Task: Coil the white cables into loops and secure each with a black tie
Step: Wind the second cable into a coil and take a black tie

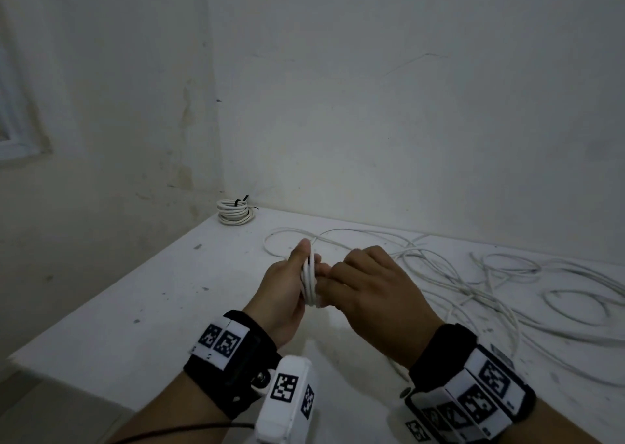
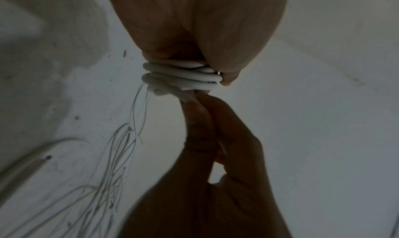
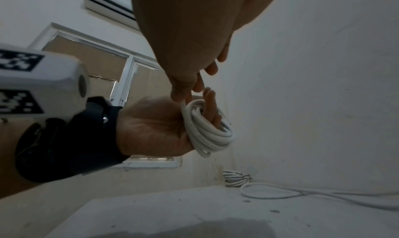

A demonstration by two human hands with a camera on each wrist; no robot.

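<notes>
Head view: left hand (image 1: 287, 288) holds a white cable coil (image 1: 310, 283) upright above the white table (image 1: 135, 308), thumb along the near side of the loops, fingers through the middle. Right hand (image 1: 375, 291) is against the coil's right side, fingers curled, fingertips pinching at the strands. Loose white cables (image 1: 473, 281) sprawl over the table's right half, well apart from a finished coil (image 1: 235, 212) in the far left corner by the wall; that one has a black tie (image 1: 240, 200) on it. Both wrists wear black bands with marker blocks.

Left wrist view: left hand (image 2: 198, 28) closes on the coil (image 2: 183, 78), several strands stacked tight between thumb and fingers. Right hand (image 2: 207, 165) meets the coil from below, fingertips (image 2: 195, 105) touching the lowest strand. Loose cables (image 2: 112, 173) lie blurred on the table at lower left.

Right wrist view: coil (image 3: 207, 132) sits wrapped round the left hand's (image 3: 155, 127) fingers. Right hand (image 3: 190, 45) comes down on it, fingertips (image 3: 179, 93) pinching the top of the loops. Finished coil (image 3: 235, 178) with its tie (image 3: 246, 176) sits in the corner, a loose cable (image 3: 272, 190) just beside it. Window (image 3: 97, 59) behind.
</notes>
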